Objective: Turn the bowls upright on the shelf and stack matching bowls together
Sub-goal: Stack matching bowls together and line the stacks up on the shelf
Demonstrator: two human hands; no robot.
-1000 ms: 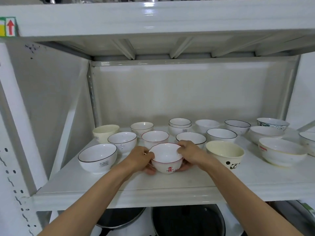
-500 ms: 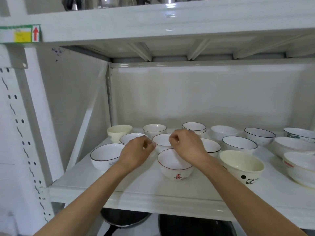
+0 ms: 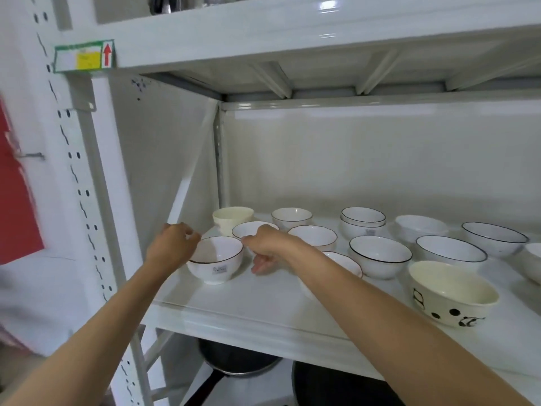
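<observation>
Both hands are at the white ceramic bowl with a thin dark rim (image 3: 216,259), which sits upright at the front-left corner of the white metal shelf (image 3: 263,306). Left hand (image 3: 171,249) is against that bowl's left rim, fingers loosely curled; can't tell if they actually clamp the rim or just touch it. Right hand (image 3: 268,247) is just right of the bowl, fingers curled, thumb low near the shelf surface; contact with the bowl wall not clear, looks empty. Every bowl in view is already upright, so judging by that, what's left is stacking. Likely matches for this bowl: the dark-rimmed white bowl (image 3: 380,256) further right of it and the two already nested dark-rimmed bowls (image 3: 363,222) behind-right of it. To do this step well: take the front-left bowl by opposite sides of the rim with both hands, lift straight up before moving sideways, since the small white bowl (image 3: 248,230) sits just behind it and the red-rimmed white bowl (image 3: 345,265) is mostly hidden under the right forearm. Check rim pattern and size match before nesting. Lower centred, no drop: ceramic chips. The cream bowl with black panda print (image 3: 450,297), far right of it, stays put.
</observation>
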